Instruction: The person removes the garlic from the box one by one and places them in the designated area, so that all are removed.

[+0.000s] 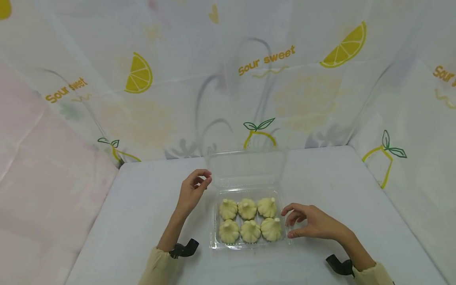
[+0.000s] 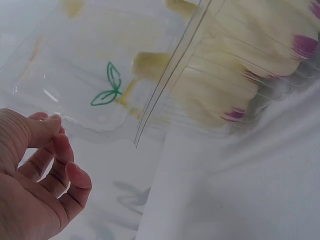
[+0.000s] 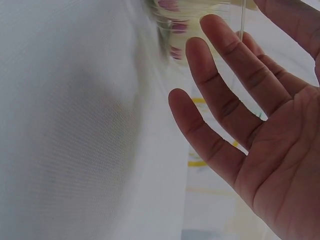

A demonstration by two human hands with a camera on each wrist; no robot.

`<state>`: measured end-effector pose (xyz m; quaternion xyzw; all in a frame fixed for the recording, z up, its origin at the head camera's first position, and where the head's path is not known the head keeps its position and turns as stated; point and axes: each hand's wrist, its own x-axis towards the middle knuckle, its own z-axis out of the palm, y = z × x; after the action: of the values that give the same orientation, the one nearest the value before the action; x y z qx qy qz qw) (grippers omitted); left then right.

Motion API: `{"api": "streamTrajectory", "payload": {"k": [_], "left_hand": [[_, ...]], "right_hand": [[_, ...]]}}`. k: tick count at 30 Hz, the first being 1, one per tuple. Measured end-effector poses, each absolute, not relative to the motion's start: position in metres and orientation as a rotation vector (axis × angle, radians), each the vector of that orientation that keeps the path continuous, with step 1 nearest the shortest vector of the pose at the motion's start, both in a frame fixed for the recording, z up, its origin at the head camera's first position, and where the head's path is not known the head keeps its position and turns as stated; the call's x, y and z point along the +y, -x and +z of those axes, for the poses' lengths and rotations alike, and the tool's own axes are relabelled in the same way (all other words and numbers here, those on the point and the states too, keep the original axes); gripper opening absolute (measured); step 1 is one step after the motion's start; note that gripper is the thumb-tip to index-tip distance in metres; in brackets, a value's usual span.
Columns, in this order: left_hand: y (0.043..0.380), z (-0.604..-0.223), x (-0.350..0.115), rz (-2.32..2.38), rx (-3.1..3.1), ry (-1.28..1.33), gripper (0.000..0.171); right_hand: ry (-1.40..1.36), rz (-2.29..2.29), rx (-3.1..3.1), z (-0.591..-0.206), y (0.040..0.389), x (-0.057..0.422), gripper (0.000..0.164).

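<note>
A clear plastic clamshell box (image 1: 233, 246) lies on the table with its lid (image 1: 246, 168) raised at the back. Two rows of pale garlic bulbs (image 1: 250, 231) sit in its base, stems up; purple streaks mark their undersides in the wrist views. At the lid's left edge, my left hand (image 1: 192, 192) pinches the rim between thumb and forefinger, its other fingers loosely bent. My right hand (image 1: 313, 221) is beside the base's right side, thumb and fingers spread and gently curved. Nothing is held in it; the right wrist view shows its palm (image 3: 285, 170) and extended fingers.
White cloth covers the table (image 1: 142, 206). Behind it hangs a pale curtain (image 1: 178, 79) printed with lemons and lettering, with more fabric at both sides. A black curved piece is strapped to each wrist.
</note>
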<state>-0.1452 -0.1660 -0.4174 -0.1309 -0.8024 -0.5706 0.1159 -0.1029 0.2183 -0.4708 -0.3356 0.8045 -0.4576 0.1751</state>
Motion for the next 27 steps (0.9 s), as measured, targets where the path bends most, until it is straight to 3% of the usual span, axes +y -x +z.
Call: {"api": "streamTrajectory", "payload": {"k": [6,16,27], "left_hand": [[0.149,-0.422,-0.166,-1.687,-2.339,0.337,0.016],[0.172,-0.466,-0.173,-1.717,-2.254,0.297,0.019],[0.169,-0.463,-0.171,-1.773,-2.274,0.232,0.026]], "right_hand": [[0.977,-1.313,2.27,-0.469,0.103,0.217,0.047],[0.971,-1.32,2.262,-0.468,0.103,0.217,0.047],[0.967,-1.301,2.277,-0.472,0.104,0.219,0.048]]}}
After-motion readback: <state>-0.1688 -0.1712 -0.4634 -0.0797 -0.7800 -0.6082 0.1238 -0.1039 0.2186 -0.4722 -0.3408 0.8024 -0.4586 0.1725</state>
